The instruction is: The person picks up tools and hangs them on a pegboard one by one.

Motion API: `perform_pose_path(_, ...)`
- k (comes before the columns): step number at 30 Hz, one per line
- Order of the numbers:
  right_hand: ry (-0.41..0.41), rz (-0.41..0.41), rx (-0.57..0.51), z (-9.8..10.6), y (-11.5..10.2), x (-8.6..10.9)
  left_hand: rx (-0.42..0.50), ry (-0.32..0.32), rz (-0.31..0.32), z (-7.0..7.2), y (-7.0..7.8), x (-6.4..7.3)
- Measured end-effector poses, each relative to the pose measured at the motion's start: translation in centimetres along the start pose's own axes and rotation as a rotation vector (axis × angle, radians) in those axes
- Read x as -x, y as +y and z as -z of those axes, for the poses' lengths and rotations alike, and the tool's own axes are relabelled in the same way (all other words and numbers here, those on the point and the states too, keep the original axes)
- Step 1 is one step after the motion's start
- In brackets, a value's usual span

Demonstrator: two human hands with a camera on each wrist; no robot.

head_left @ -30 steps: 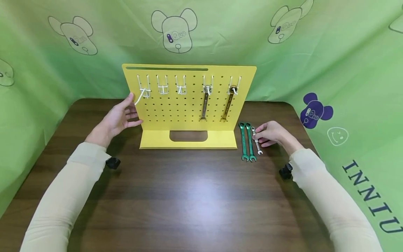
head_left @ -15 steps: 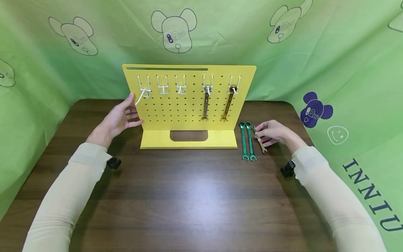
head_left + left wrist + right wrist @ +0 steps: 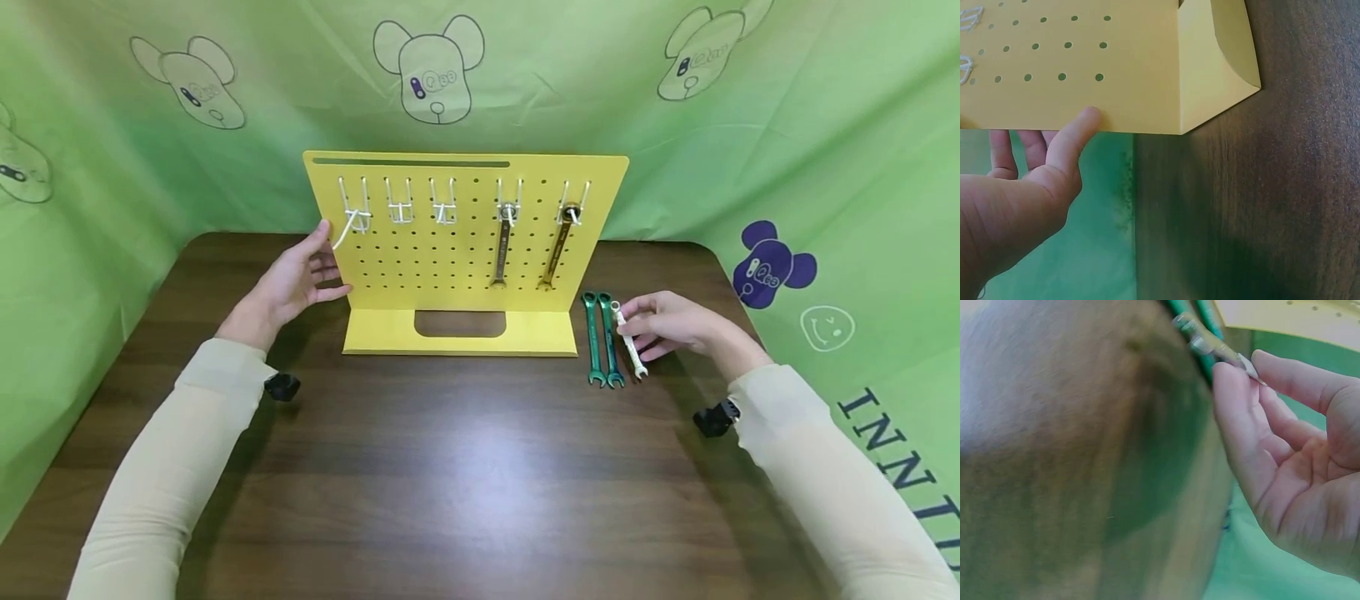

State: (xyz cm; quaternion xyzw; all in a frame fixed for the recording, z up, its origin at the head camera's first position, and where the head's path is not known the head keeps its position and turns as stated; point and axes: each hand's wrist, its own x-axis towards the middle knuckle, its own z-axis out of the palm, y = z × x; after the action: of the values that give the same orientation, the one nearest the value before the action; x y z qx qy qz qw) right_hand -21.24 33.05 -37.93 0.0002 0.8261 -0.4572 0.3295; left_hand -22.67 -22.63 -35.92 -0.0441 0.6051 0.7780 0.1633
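Observation:
My left hand (image 3: 291, 285) holds the left edge of a yellow pegboard (image 3: 412, 258); in the left wrist view its thumb (image 3: 1079, 134) lies on the front face and the other fingers go behind. My right hand (image 3: 673, 323) pinches a small silver combination wrench (image 3: 632, 346) between thumb and fingers, right of the board. In the right wrist view this wrench (image 3: 1210, 342) is blurred and partly covered by the fingers. Just left of it, two green combination wrenches (image 3: 593, 342) lie side by side on the table.
White hooks (image 3: 401, 212) stick out from the board. A dark wrench (image 3: 502, 254) and a bronze-coloured wrench (image 3: 558, 254) hang on the two right-hand hooks. The brown table (image 3: 450, 467) ends at a green printed cloth (image 3: 540, 75) behind and at the sides.
The silver wrench has turned, its lower end swinging right, away from the green ones, with my right hand holding it. My left hand stays on the board. The head view has shifted slightly.

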Motion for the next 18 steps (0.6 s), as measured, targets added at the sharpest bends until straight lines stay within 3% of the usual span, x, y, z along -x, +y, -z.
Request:
perform_pose_path(7,-0.112,0.11,-0.038,-0.5,-2.3,1.4,0.009,0.009,-0.003,0.1,-0.1,0.1)
perform_pose_path(18,-0.167,0.212,-0.008,-3.2,-6.5,0.9,-0.001,0.006,0.0,0.1,-0.2,-0.3)
